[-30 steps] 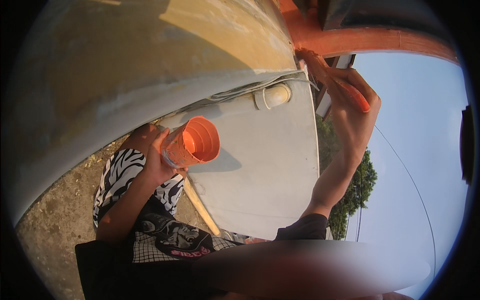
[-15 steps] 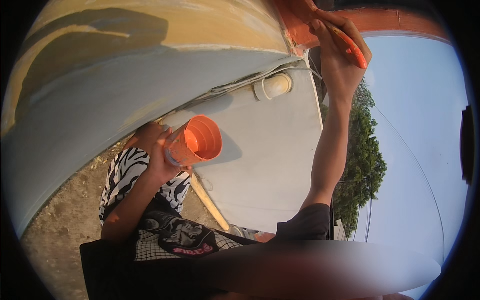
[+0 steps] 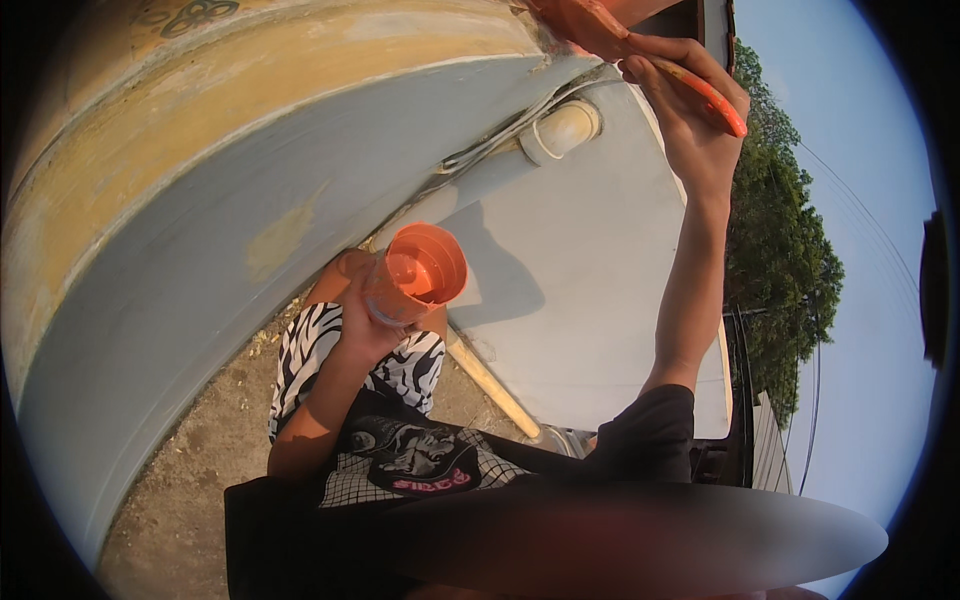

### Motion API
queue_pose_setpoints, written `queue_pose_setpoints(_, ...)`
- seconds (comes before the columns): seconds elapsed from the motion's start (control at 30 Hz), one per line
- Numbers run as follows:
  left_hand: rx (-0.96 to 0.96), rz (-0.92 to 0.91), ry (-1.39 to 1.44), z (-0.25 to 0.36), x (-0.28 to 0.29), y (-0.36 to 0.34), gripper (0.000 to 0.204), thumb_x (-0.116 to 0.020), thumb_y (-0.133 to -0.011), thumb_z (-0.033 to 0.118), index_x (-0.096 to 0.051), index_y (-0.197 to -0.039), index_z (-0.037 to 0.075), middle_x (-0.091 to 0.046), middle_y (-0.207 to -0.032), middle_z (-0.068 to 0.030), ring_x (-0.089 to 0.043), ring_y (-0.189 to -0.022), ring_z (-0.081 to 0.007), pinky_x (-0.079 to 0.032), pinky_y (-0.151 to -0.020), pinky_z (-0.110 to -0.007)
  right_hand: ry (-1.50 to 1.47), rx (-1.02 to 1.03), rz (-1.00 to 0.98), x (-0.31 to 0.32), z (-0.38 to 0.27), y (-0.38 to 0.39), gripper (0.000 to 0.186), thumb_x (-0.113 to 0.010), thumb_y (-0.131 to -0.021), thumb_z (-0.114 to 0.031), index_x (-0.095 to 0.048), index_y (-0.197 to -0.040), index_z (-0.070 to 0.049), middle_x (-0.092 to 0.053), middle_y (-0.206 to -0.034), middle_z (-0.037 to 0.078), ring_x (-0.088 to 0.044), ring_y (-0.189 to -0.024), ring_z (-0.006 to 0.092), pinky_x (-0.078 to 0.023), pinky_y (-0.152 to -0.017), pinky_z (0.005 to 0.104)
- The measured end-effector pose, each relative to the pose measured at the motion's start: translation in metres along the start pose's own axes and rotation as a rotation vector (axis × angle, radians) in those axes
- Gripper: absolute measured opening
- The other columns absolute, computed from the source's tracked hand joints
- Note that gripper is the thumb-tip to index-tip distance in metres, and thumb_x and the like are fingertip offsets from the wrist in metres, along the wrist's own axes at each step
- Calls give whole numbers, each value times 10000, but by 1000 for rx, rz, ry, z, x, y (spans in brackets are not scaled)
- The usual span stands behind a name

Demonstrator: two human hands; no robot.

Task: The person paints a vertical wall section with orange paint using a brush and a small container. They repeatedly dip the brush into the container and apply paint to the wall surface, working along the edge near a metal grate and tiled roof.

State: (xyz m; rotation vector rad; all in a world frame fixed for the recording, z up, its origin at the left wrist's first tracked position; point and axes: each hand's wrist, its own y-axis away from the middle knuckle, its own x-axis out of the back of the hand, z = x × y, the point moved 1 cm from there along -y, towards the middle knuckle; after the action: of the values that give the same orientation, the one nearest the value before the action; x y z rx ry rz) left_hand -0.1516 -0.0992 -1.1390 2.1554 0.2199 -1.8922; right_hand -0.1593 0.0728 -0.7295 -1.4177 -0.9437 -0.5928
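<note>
My left hand (image 3: 370, 328) is wrapped round a cup (image 3: 385, 295) of orange paint, held in front of my knees with its mouth tipped toward me. Orange paint coats the cup's inside and much of its outside. Stretched up to the upper right, my right hand (image 3: 695, 120) grips a paintbrush (image 3: 708, 97) by its paint-smeared handle. The brush's wide orange end lies against an orange-painted part (image 3: 648, 8) at the top of the wall. Its bristle tips are hard to make out there.
A grey and yellow wall (image 3: 240, 180) curves along the left. Beside it are a grey panel (image 3: 600, 300), a pale pipe stub (image 3: 567, 130), cables (image 3: 490, 150) and a yellowish pole (image 3: 490, 382) near the ground (image 3: 210, 450). A tree (image 3: 785, 220) stands beyond, at right.
The view has swung, so wall, cup and arms appear farther right. The cup's mouth faces me more. Both hands keep their hold, and the orange beam at upper right has mostly left the picture.
</note>
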Motion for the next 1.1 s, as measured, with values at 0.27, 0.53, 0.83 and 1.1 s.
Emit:
queue_pose_setpoints(0.27,8,-81,17,1,-5,4,641,-451,-996,627,-527,-1374,115,-632,-1274,-133,-696,-993,-336,-590,-657,-474,-92,-77,70,31,7,22,190,-728,-935,-6,-731,-1120,37,-759,-1011,109,-741,-927,173,-600,-866,279)
queue_pose_setpoints(0.53,0,-25,-45,2,-43,14,710,-419,-990,664,-535,-1374,78,-652,-1192,-190,-693,-910,-377,-612,-590,-382,-285,-147,363,66,47,47,201,-736,-925,-12,-730,-1117,50,-759,-1042,127,-741,-951,195,-598,-883,299)
queue_pose_setpoints(0.83,-38,95,-216,-10,-75,19,667,-406,-980,607,-569,-1322,58,-688,-1090,-183,-701,-840,-335,-568,-563,-361,-1081,-131,710,12,106,68,267,-672,-955,-29,-633,-1185,101,-734,-1033,208,-753,-870,265,-607,-851,338)
queue_pose_setpoints(1.1,-61,163,-256,-10,-74,39,703,-406,-975,636,-508,-1402,86,-646,-1208,-173,-683,-941,-354,-537,-602,-364,-955,-31,278,38,178,58,227,-656,-981,-69,-652,-1170,57,-727,-1079,189,-730,-953,257,-585,-814,321)
